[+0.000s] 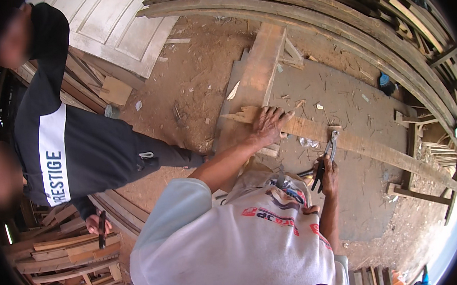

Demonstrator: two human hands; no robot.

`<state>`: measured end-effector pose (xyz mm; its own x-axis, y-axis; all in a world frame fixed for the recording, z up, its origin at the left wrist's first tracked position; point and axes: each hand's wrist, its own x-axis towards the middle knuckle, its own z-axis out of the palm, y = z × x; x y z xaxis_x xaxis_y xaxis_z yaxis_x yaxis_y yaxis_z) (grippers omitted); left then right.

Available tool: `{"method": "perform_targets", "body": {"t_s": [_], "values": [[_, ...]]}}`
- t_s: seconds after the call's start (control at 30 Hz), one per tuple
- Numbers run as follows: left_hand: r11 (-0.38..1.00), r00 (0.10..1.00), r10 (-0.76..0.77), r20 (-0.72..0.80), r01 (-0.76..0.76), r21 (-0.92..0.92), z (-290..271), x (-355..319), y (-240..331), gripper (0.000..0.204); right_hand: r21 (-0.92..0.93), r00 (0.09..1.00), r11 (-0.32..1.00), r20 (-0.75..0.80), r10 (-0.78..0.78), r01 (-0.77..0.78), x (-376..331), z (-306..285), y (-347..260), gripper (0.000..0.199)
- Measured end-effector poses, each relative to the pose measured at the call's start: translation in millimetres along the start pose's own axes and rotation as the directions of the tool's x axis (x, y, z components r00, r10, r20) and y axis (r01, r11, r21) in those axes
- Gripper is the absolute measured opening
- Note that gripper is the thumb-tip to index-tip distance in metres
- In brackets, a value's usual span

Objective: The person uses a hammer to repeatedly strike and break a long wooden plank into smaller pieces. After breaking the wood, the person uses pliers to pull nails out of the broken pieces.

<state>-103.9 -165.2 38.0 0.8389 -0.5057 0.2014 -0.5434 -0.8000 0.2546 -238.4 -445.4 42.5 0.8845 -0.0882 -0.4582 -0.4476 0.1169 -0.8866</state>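
A long, weathered wooden plank (pixel 383 150) runs from the middle toward the right, its splintered left end lying across a wide board bench (pixel 265 60). My left hand (pixel 270 124) grips the plank near that broken end, fingers bent over it. In my right hand (pixel 327 177) is a pair of pincers (pixel 332 145) with dark handles, held upright. The jaws meet the plank's near edge at a small notch; whether they pinch a nail there is too small to tell.
Another person in a dark jacket (pixel 91 147) stands at left, a dark bar (pixel 102 229) in one hand. Long timbers (pixel 303 2) curve across the far side. A white panelled door (pixel 119 25) lies at far left. Nails and scraps litter a grey sheet (pixel 358 96) on the floor.
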Motion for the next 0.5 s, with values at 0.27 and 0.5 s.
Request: {"method": "perform_targets", "body": {"t_s": [0.27,0.5], "values": [[1.0,0.999,-0.019,0.031,0.02,-0.019,7,2,-5,0.093,0.003,1.0,1.0,0.017,-0.006,0.006,3,1,1,0.058],[1.0,0.999,-0.026,0.044,0.026,-0.017,-1,5,-4,0.091,-0.034,1.0,0.999,-0.017,0.017,-0.018,0,5,-8,0.062]]}}
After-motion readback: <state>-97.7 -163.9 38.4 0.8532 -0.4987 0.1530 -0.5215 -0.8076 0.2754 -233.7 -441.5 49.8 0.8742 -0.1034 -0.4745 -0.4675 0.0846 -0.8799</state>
